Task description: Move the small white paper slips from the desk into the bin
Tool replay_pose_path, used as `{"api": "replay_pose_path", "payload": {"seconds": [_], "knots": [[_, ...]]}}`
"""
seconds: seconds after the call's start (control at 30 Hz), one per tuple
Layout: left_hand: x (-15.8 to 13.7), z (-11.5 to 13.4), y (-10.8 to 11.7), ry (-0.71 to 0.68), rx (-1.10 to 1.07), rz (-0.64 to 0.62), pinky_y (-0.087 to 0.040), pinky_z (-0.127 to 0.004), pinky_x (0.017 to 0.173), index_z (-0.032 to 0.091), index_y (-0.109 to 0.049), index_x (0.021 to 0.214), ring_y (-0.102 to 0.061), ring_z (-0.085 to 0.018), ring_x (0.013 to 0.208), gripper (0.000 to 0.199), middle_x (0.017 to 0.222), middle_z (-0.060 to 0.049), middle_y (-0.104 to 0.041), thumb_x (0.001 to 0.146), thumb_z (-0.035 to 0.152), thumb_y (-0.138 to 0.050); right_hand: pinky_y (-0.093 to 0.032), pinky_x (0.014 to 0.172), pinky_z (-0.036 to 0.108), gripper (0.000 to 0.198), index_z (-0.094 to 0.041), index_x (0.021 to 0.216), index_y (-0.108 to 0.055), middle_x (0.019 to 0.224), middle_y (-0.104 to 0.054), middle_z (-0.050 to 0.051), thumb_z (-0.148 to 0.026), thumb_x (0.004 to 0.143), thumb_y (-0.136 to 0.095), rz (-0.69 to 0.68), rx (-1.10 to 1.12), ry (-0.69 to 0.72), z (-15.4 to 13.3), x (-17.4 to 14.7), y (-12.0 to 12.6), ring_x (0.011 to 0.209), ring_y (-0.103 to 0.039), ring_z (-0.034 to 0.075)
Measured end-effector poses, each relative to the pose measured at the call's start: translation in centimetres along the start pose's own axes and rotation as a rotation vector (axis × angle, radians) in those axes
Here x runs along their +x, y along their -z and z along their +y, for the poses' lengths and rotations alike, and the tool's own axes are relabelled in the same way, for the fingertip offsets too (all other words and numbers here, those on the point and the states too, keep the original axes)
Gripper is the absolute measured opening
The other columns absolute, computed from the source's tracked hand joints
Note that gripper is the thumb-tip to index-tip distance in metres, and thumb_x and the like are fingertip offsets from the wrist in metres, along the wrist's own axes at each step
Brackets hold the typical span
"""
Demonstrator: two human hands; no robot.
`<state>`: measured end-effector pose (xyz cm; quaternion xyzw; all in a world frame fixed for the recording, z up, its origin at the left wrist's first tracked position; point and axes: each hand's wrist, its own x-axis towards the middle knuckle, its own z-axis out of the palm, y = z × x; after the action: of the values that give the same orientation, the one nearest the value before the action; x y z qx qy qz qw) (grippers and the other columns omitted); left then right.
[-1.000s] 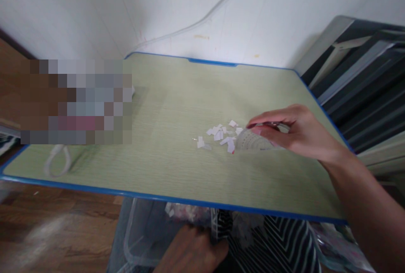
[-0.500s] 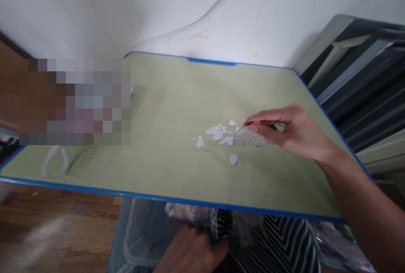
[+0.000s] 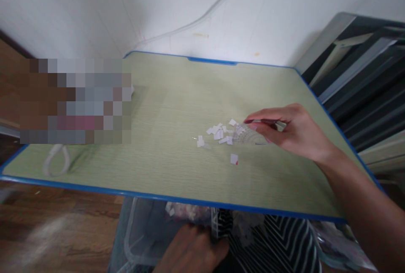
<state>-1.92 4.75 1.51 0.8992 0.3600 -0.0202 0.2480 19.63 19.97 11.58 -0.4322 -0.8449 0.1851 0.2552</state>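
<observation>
Between the thumb and fingers of my right hand (image 3: 284, 131) is a clear protractor (image 3: 249, 134), its curved edge turned left toward a scatter of small white paper pieces (image 3: 218, 131). The protractor overlaps the nearest pieces in view; whether it presses on them I cannot tell. One paper piece with a red corner (image 3: 233, 159) lies apart, closer to the table's front. Below the front edge, my left hand (image 3: 196, 247) is closed with its knuckles up, beside black-and-white striped fabric (image 3: 284, 239). What its curled fingers hold, if anything, is hidden.
The pale green table (image 3: 164, 95) has a blue rim and backs onto a white wall. Under its front edge sits a clear plastic bin (image 3: 148, 231) near a bag of pale bits (image 3: 188, 212). Dark folded frames (image 3: 363, 66) lean at right. A white loop (image 3: 57, 161) lies left, by a blurred-out area.
The protractor has tilted slightly in my right hand and looks more see-through. My left hand and the paper pieces stay practically where they were.
</observation>
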Motion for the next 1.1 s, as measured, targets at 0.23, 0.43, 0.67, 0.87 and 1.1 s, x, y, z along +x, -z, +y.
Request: {"api": "replay_pose_path", "payload": {"seconds": [0.23, 0.43, 0.67, 0.87, 1.1], "knots": [[-0.2, 0.2, 0.4, 0.011, 0.004, -0.009, -0.041, -0.024, 0.053, 0.021, -0.062, 0.081, -0.060, -0.019, 0.064, 0.009, 0.068, -0.003, -0.062, 0.076, 0.014, -0.059, -0.031, 0.041, 0.018, 0.015, -0.015, 0.083, -0.069, 0.059, -0.063, -0.001, -0.021, 0.082, -0.055, -0.082, 0.100, 0.047, -0.3, 0.1, -0.6, 0.044, -0.045, 0.005], [-0.1, 0.4, 1.1, 0.030, -0.001, -0.060, -0.044, -0.025, 0.056, 0.022, -0.064, 0.085, -0.062, -0.020, 0.068, 0.011, 0.076, -0.003, -0.066, 0.079, 0.014, -0.060, -0.034, 0.041, 0.019, 0.015, -0.015, 0.080, -0.068, 0.064, -0.066, 0.002, -0.021, 0.081, -0.055, -0.029, 0.122, -0.036, -0.5, 0.2, -0.4, 0.045, -0.048, 0.007], [0.3, 0.5, 1.6, 0.054, -0.042, -0.198, -0.050, -0.033, 0.062, 0.021, -0.065, 0.093, -0.064, -0.026, 0.076, 0.014, 0.085, -0.006, -0.068, 0.083, 0.014, -0.059, -0.035, 0.044, 0.021, 0.017, -0.015, 0.081, -0.070, 0.067, -0.067, 0.003, -0.022, 0.083, -0.054, -0.003, -0.020, -0.004, -0.1, -0.1, -0.4, 0.046, -0.047, 0.007], [0.7, 0.5, 2.2, 0.038, -0.050, -0.231, -0.050, -0.030, 0.059, 0.021, -0.065, 0.094, -0.065, -0.024, 0.075, 0.013, 0.085, -0.006, -0.068, 0.084, 0.015, -0.060, -0.032, 0.041, 0.021, 0.018, -0.016, 0.082, -0.070, 0.058, -0.064, 0.002, -0.021, 0.083, -0.054, -0.058, -0.085, 0.051, 0.0, -0.3, 0.8, 0.042, -0.046, 0.006], [0.1, 0.4, 1.1, 0.034, -0.013, -0.113, -0.045, -0.026, 0.056, 0.020, -0.065, 0.085, -0.061, -0.021, 0.068, 0.008, 0.075, -0.005, -0.065, 0.080, 0.014, -0.061, -0.029, 0.039, 0.019, 0.017, -0.014, 0.082, -0.071, 0.051, -0.060, 0.000, -0.022, 0.082, -0.056, -0.135, -0.062, 0.129, 0.4, -0.5, 1.8, 0.039, -0.041, 0.005]]}}
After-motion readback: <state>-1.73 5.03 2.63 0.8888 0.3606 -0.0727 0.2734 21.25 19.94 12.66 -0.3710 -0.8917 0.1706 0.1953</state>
